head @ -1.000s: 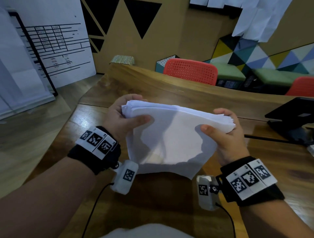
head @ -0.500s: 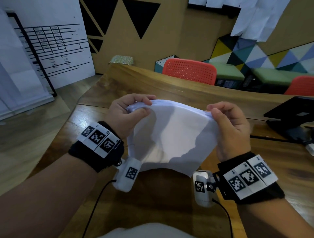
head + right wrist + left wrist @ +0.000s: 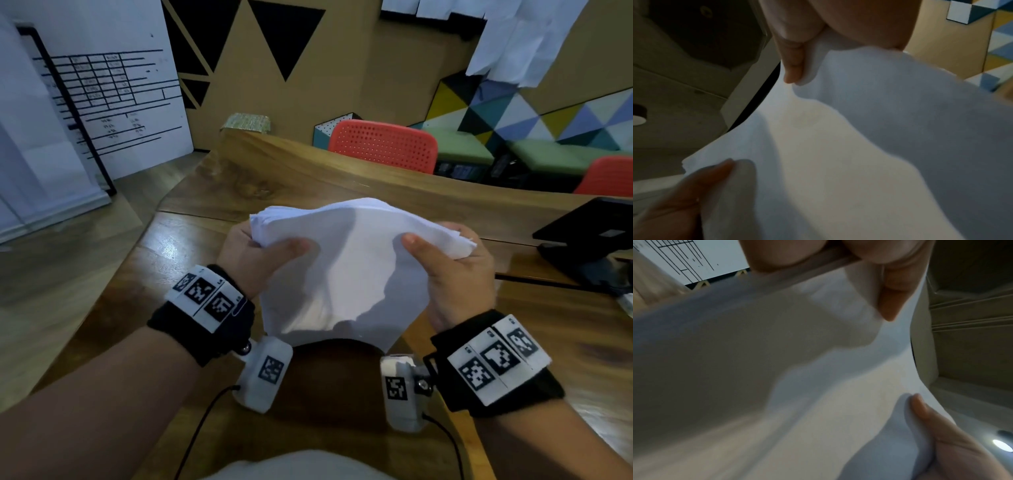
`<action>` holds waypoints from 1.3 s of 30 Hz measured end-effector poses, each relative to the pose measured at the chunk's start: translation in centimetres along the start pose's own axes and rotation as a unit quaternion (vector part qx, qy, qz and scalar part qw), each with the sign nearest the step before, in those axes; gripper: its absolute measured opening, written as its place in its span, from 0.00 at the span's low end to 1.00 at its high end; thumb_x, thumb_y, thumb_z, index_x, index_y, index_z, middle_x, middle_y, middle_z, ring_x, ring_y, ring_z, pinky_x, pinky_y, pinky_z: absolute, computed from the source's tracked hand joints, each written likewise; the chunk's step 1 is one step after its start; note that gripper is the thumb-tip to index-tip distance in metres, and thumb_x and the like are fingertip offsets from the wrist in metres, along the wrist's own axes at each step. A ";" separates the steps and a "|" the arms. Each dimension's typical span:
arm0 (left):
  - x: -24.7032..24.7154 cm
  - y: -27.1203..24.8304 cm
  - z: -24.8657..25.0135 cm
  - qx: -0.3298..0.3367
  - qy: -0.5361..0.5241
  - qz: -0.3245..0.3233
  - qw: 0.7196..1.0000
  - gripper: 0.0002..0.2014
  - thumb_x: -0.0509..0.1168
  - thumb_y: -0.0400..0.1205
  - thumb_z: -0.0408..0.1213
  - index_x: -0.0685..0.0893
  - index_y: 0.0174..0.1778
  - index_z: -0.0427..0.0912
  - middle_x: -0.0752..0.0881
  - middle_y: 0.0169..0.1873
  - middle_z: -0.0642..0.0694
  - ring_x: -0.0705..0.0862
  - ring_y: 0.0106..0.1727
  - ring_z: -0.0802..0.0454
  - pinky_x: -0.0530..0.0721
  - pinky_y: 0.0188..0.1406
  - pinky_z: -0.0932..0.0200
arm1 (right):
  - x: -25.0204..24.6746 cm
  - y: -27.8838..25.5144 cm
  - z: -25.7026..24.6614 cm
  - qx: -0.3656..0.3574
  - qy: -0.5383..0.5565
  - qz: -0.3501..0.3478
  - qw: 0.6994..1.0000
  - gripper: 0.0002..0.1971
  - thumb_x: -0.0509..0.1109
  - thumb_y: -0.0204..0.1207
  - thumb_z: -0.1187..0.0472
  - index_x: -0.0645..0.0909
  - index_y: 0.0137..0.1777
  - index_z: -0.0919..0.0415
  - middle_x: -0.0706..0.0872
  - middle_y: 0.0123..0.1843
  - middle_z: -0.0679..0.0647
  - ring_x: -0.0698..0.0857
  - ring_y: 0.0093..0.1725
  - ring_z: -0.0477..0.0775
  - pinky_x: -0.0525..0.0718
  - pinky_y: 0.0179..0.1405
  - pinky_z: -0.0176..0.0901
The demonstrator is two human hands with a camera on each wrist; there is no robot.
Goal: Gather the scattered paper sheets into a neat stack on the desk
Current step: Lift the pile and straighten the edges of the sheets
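From my remote station: plain white paper sheets point(image 3: 346, 260), unprinted. Counter point(image 3: 308, 178) brown, streaked wood grain. Wristbands point(image 3: 205, 301) black, carrying black-and-white square codes. Chairs point(image 3: 383, 145) red, perforated dot backs. Wall panel point(image 3: 513, 106) mosaic of yellow, blue, teal, white, black triangles. Cardboard wall point(image 3: 342, 51) tan with black triangles.

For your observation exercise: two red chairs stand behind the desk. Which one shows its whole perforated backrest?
The red chair behind the middle of the desk, straight beyond the held paper stack. The other red chair, at the far right, is cut off by the picture's edge.
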State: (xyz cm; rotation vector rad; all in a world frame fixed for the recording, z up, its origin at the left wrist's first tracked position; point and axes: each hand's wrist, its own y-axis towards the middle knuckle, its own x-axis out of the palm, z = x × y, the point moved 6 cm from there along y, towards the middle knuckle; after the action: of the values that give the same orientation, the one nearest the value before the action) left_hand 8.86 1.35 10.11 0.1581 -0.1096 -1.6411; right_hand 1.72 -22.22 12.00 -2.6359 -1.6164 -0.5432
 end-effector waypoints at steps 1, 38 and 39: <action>-0.2 -0.1 -0.3 -0.010 -0.031 -0.007 0.999 0.13 0.77 0.51 0.47 0.90 0.31 0.52 0.91 0.27 0.56 0.87 0.32 0.60 0.87 0.32 0.58 | 0.1 0.0 -0.2 0.005 0.003 -0.004 1.000 0.13 0.80 0.55 0.65 0.79 0.33 0.51 0.88 0.28 0.46 0.87 0.30 0.47 0.87 0.32 0.43; -4.3 0.5 -3.7 -0.117 0.006 0.033 0.993 0.26 0.83 0.43 0.55 0.90 0.34 0.48 0.91 0.32 0.51 0.87 0.42 0.44 0.87 0.45 0.48 | -3.4 0.1 2.2 0.054 -0.046 0.034 0.997 0.17 0.76 0.64 0.60 0.81 0.53 0.59 0.89 0.50 0.56 0.87 0.55 0.64 0.84 0.58 0.66; -4.0 0.3 -3.8 -0.108 0.028 0.031 0.993 0.22 0.83 0.53 0.49 0.89 0.39 0.45 0.90 0.36 0.49 0.86 0.41 0.47 0.87 0.42 0.53 | -3.6 -0.1 3.0 0.062 -0.052 0.040 0.996 0.17 0.76 0.65 0.60 0.82 0.54 0.58 0.89 0.51 0.56 0.87 0.55 0.62 0.84 0.59 0.65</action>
State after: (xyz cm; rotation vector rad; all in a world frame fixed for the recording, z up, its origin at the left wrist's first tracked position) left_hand 10.10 5.43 6.61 0.0337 0.1045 -1.5729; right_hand 1.02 -24.78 8.11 -2.6640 -1.5078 -0.2973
